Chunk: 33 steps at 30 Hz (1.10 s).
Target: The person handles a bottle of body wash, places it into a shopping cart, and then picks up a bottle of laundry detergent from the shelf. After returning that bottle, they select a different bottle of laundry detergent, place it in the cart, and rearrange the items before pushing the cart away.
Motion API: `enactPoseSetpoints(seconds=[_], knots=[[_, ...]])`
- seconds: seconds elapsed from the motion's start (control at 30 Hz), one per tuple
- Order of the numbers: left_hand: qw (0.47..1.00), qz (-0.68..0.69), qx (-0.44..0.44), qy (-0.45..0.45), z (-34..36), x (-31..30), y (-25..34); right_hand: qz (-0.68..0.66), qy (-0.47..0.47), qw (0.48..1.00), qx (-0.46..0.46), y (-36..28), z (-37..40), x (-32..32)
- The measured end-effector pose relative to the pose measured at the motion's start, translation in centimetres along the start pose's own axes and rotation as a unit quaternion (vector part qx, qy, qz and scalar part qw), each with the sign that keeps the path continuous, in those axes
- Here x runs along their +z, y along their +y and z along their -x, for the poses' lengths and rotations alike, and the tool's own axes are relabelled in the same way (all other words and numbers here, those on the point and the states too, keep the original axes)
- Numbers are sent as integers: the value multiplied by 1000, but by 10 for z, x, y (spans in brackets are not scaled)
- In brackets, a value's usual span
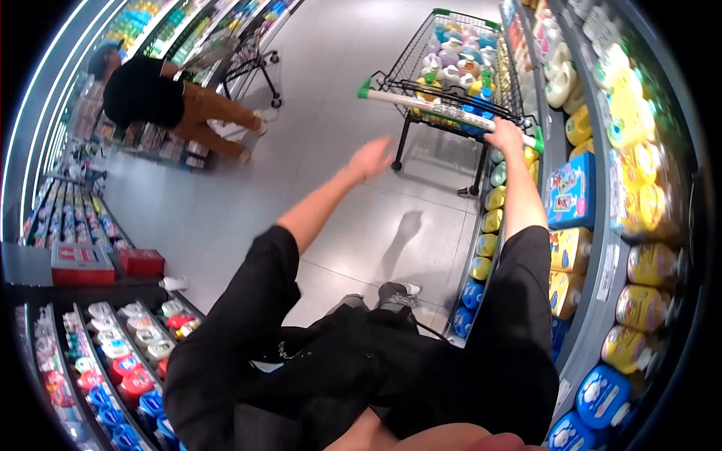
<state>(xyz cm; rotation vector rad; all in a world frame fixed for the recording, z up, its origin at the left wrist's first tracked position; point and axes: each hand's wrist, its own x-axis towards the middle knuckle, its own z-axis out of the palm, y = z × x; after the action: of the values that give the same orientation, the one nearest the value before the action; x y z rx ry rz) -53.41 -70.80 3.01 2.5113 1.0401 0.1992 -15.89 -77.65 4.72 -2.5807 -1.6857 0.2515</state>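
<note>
My right hand (506,136) is wrapped round the right end of the shopping cart's pale handle bar (444,109). Out in the air, left of and below the handle, my left hand (372,158) holds nothing; its fingers are stretched out and slightly blurred. The black wire cart (410,56) with green corner pieces stands in front of me at the right. Inside its basket are many bottles (459,64) in white, purple, teal and yellow, with a few blue ones near the handle.
Shelves of yellow and blue bottles (638,304) run close along my right. Another person (154,94) bends at the left shelves, beside a second cart (252,68). Lower left, a shelf (124,361) holds bottles, with red boxes (81,264) above. Tiled floor (331,90) lies between.
</note>
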Motion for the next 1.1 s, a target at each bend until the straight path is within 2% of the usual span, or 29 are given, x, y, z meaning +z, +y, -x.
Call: enactPoseSetpoints(seconds=[0.03, 0.07, 0.13, 0.2, 0.23, 0.27, 0.33, 0.37, 0.4, 0.47, 0.5, 0.53, 0.6, 0.67, 0.73, 0.83, 0.87, 0.93, 1.0, 1.1], knots=[[996, 37, 58, 64, -32, -19, 16, -25, 15, 1000, 6, 0, -4, 4], [994, 18, 70, 81, -63, -37, 32, -51, 34, 998, 18, 2, -6, 6], [984, -59, 116, 122, -132, -31, 22, -34, 35, 998, 28, -3, -5, 5], [983, -149, -28, -100, -167, -30, 25, -14, -31, 999, 43, -2, -10, -7], [982, -172, -16, -72, -171, -25, 28, 7, -57, 998, 35, -1, -14, -11], [968, -226, -21, -104, -176, -22, 32, 33, -75, 996, 30, -1, -17, -16], [962, -220, -2, -161, -196, -26, 24, 1, -187, 982, 39, 2, -29, -25], [956, -179, -21, -231, -203, -29, 23, -45, -238, 970, 30, 16, -49, -4], [943, -138, -40, -300, -210, -29, 20, -52, -249, 967, 18, 17, -49, -6], [937, -80, -87, -327, -215, -25, 23, -26, -199, 980, 1, 10, -35, -17], [931, -70, -98, -346, -216, -24, 24, -36, -187, 982, -5, 26, -52, 7], [924, -61, -110, -361, -219, -22, 24, -41, -222, 974, -17, 28, -56, 7], [911, -43, -122, -391, -218, -26, 26, -40, -224, 973, -20, 29, -57, 9], [901, -22, -119, -416, -208, -37, 34, -60, -279, 958, -10, 8, -38, -20], [865, -26, -137, -481, -215, -34, 33, -88, -310, 945, 51, 12, -38, -15], [834, -36, -143, -531, -215, -30, 39, -99, -419, 899, 76, 7, -29, -30], [822, -30, -148, -549, -214, -27, 38, -104, -423, 897, 76, 3, -21, -37], [842, -12, -126, -524, -206, -23, 36, -200, -444, 873, -26, 21, -32, -11], [808, -8, -125, -576, -204, -23, 40, -188, -432, 882, -28, 26, -26, -9], [778, 21, -137, -613, -195, -20, 44, -145, -421, 894, 58, 8, 4, -30]])
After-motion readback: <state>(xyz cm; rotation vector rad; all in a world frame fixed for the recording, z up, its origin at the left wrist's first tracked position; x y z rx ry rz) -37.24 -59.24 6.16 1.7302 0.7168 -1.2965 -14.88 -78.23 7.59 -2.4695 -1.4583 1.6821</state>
